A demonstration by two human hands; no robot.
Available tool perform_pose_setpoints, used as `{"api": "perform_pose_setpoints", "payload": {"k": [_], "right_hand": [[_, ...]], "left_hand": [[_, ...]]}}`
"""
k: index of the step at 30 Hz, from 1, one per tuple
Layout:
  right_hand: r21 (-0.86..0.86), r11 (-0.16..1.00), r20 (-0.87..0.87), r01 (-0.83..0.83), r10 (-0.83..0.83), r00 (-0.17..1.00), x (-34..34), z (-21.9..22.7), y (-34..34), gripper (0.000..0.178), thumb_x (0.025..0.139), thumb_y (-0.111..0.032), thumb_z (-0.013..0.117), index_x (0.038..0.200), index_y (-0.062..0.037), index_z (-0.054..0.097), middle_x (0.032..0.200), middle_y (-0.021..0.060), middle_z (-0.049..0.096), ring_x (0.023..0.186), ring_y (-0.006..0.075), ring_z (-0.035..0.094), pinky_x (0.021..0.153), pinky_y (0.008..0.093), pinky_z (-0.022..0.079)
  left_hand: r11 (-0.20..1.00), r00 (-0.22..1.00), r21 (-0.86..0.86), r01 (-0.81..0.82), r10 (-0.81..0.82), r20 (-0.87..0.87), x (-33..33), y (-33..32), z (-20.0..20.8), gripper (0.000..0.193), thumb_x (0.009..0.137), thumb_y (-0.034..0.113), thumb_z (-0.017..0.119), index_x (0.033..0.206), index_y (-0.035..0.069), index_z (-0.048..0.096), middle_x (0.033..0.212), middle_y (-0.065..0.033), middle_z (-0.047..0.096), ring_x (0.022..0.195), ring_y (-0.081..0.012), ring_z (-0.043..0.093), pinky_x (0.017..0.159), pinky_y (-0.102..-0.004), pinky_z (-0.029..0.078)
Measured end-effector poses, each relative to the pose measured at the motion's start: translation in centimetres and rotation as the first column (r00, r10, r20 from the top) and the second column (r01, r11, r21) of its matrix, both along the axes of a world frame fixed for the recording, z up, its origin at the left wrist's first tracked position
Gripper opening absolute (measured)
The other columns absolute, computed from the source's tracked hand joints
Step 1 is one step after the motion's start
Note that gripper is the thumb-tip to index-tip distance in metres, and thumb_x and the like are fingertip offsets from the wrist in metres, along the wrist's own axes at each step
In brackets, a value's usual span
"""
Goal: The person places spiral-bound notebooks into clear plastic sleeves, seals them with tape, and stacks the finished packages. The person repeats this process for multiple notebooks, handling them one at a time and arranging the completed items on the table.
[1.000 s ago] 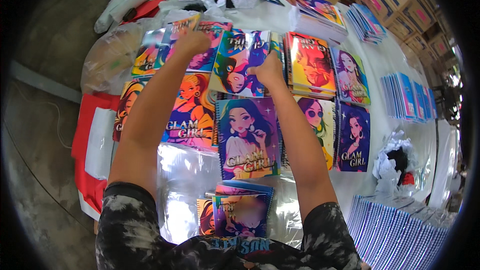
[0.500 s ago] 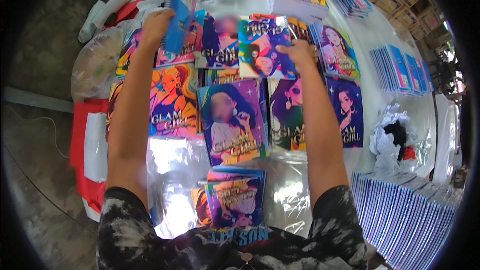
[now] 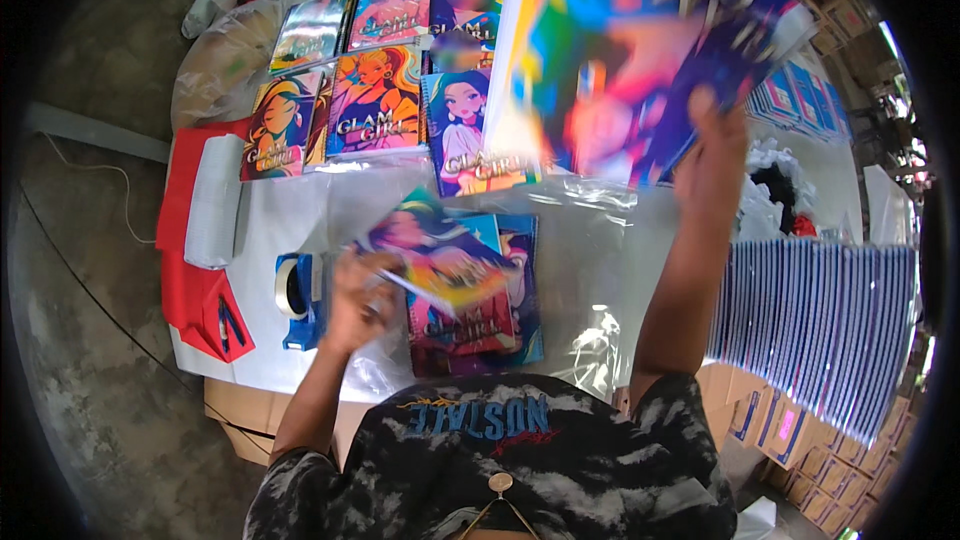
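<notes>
My left hand (image 3: 362,298) is closed on the edge of a colourful spiral notebook (image 3: 440,252), tilted and blurred by motion. It hovers over a small pile of similar notebooks (image 3: 475,325) close to my body. High on the right, my right hand (image 3: 712,140) grips another bright notebook (image 3: 600,70), which looks large and smeared and covers much of the far right table. Beyond, several spiral notebooks with illustrated covers lie in rows, among them an orange one (image 3: 375,100) and a purple one (image 3: 465,130).
A long row of stacked spiral notebooks (image 3: 810,330) lines the right side. At left are a blue tape dispenser (image 3: 298,300), a red pouch with pens (image 3: 215,325) and a white roll (image 3: 213,200). Clear plastic sheet (image 3: 590,230) covers part of the table (image 3: 270,220). Cartons (image 3: 830,480) stand lower right.
My left hand has come back from the far left to the pile near me, now with an illustrated notebook. My right hand has lifted a notebook up and rightward. The view has shifted.
</notes>
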State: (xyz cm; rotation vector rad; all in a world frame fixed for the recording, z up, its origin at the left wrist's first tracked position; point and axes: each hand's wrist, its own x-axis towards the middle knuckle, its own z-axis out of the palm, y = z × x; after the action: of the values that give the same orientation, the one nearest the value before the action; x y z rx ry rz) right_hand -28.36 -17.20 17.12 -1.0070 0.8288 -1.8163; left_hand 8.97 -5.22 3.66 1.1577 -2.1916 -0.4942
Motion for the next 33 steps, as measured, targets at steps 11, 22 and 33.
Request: {"api": "perform_pose_setpoints", "payload": {"k": [11, 22, 33], "right_hand": [[0.612, 0.784, -0.426, 0.104, 0.216, 0.879, 3.5, -8.3, 15.6, 0.018, 0.082, -0.016, 0.065, 0.093, -0.0024, 0.061, 0.084, 0.0006, 0.061, 0.067, 0.0082, 0.054, 0.061, 0.0249, 0.046], [0.716, 0.668, -0.64, 0.203, 0.514, 0.571, 6.7, -18.7, 15.3, 0.035, 0.072, -0.031, 0.074, 0.08, -0.002, 0.058, 0.077, 0.0149, 0.057, 0.076, 0.0326, 0.054, 0.064, 0.0399, 0.042], [-0.006, 0.211, -0.999, 0.977, 0.051, -0.017, -20.8, -18.5, -19.1, 0.053, 0.076, -0.049, 0.064, 0.116, -0.0133, 0.06, 0.112, 0.0083, 0.062, 0.103, 0.0292, 0.057, 0.089, 0.0546, 0.036]], "left_hand": [[0.996, 0.925, 0.088, 0.004, 0.03, -0.38, -1.7, 4.9, -2.4, 0.025, 0.073, 0.002, 0.06, 0.097, 0.008, 0.063, 0.099, -0.0115, 0.057, 0.097, -0.0244, 0.055, 0.099, -0.0454, 0.036], [0.792, 0.82, 0.456, -0.406, 0.536, -0.199, -7.9, 3.5, -1.9, 0.054, 0.084, 0.024, 0.058, 0.129, 0.001, 0.039, 0.13, -0.0225, 0.039, 0.123, -0.0363, 0.035, 0.104, -0.0448, 0.025], [0.846, 0.9, 0.307, -0.436, 0.408, 0.155, -9.8, 2.9, -4.7, 0.087, 0.062, 0.032, 0.081, 0.133, 0.007, 0.036, 0.139, -0.0175, 0.03, 0.129, -0.0381, 0.026, 0.104, -0.0498, 0.023]]}}
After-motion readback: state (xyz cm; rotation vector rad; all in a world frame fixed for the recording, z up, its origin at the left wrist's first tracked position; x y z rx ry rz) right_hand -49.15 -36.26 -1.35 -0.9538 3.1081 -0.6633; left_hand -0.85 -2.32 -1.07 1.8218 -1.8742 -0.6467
